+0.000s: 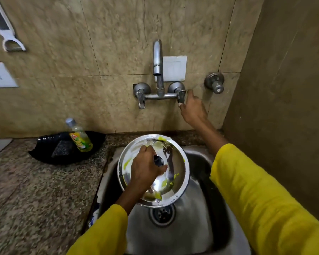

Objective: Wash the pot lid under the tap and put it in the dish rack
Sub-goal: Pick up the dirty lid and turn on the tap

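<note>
Head view: left hand (145,169) grips pot lid (179,173) over sink (201,227).

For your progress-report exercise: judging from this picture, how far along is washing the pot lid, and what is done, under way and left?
Early stage. Done: the left hand holds the pot lid by its knob over the sink. In hand: the right hand is at the tap handle; no water shows at the spout. Left: yellow residue remains to rinse off, then racking; no dish rack is visible.
</note>
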